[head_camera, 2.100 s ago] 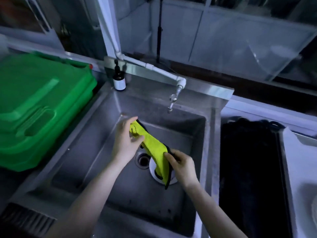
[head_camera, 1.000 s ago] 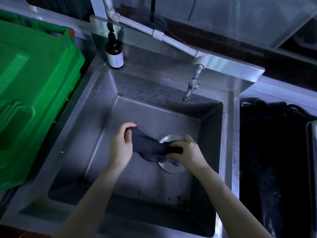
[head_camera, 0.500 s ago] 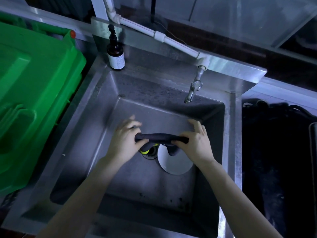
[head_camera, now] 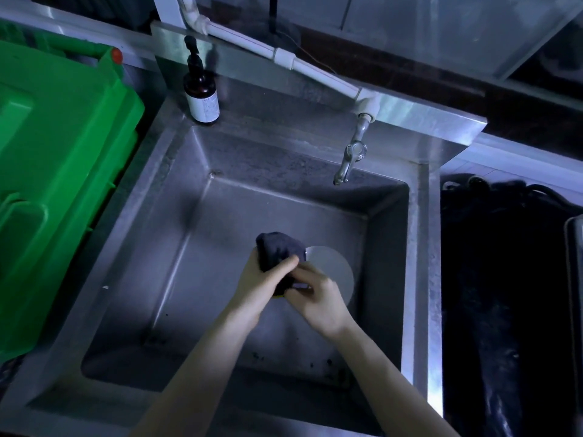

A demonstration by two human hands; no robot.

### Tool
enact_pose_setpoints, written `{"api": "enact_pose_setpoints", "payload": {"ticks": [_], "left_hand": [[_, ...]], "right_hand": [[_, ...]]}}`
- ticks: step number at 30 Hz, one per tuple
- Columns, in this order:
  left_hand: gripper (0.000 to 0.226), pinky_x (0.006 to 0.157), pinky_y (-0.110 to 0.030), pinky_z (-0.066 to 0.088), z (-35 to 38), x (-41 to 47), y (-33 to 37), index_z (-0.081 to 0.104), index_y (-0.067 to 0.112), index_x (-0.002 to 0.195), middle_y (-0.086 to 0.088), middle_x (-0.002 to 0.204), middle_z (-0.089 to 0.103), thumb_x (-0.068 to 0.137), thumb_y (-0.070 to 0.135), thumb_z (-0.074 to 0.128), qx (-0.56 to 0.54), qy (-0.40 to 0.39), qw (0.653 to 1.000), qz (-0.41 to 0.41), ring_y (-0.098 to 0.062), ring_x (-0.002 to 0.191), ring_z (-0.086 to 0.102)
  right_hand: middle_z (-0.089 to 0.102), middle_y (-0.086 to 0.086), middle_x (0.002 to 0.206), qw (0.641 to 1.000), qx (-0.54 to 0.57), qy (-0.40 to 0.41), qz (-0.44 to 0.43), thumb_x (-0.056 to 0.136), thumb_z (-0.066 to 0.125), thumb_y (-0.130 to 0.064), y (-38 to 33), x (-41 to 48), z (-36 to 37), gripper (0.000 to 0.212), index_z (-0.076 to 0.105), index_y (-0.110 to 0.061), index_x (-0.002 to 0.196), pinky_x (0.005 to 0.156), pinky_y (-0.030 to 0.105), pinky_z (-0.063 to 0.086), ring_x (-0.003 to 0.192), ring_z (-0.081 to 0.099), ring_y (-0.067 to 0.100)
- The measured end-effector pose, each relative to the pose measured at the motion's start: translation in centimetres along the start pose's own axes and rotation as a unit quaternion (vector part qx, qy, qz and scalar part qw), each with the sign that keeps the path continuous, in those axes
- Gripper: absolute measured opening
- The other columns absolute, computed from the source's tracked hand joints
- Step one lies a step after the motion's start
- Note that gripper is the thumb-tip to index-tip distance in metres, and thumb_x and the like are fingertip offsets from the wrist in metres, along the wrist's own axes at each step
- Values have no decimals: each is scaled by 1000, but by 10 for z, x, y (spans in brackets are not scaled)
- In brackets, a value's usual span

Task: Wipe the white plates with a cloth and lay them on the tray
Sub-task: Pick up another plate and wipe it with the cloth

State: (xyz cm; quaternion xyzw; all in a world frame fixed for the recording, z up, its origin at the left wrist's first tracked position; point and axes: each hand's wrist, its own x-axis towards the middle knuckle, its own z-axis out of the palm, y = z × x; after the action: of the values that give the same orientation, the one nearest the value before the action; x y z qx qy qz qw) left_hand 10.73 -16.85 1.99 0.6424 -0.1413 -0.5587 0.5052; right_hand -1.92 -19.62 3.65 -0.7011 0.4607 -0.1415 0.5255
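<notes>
A round white plate point(head_camera: 334, 269) lies on the bottom of the steel sink point(head_camera: 220, 216), partly hidden behind my hands. The cloth point(head_camera: 277, 249) shows its dark side and is bunched into a ball, with a sliver of yellow at its lower edge. My left hand point(head_camera: 262, 283) is closed around the bunched cloth. My right hand point(head_camera: 318, 294) presses against it from the right and grips the cloth's lower end, just over the plate's left rim. No tray can be told apart with certainty.
A tap point(head_camera: 350, 159) on a white pipe point(head_camera: 284, 58) hangs over the sink's back right. A brown pump bottle point(head_camera: 201, 93) stands at the back left corner. A green plastic crate point(head_camera: 56, 171) fills the left side. A dark basin point(head_camera: 504, 294) lies to the right.
The cloth, stretched between both hands half a second ago, is now bunched into a ball. Both hands have come together over the plate's left edge.
</notes>
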Motion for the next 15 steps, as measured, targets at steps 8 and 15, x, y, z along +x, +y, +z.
{"api": "enact_pose_setpoints", "payload": {"ticks": [8, 15], "left_hand": [[8, 73, -41, 52, -9, 54, -38, 61, 12, 94, -9, 86, 67, 94, 20, 59, 255, 75, 964, -28, -32, 87, 66], [20, 73, -45, 52, 14, 97, -83, 50, 10, 116, -10, 99, 63, 100, 21, 46, 408, 57, 911, 6, -35, 87, 64]], "right_hand": [[67, -6, 125, 966, -34, 85, 244, 93, 55, -10, 66, 24, -55, 38, 67, -24, 127, 84, 16, 41, 102, 60, 11], [50, 9, 144, 952, -136, -2, 275, 96, 58, -23, 143, 65, -66, 54, 44, -21, 148, 99, 33, 46, 127, 53, 27]]}}
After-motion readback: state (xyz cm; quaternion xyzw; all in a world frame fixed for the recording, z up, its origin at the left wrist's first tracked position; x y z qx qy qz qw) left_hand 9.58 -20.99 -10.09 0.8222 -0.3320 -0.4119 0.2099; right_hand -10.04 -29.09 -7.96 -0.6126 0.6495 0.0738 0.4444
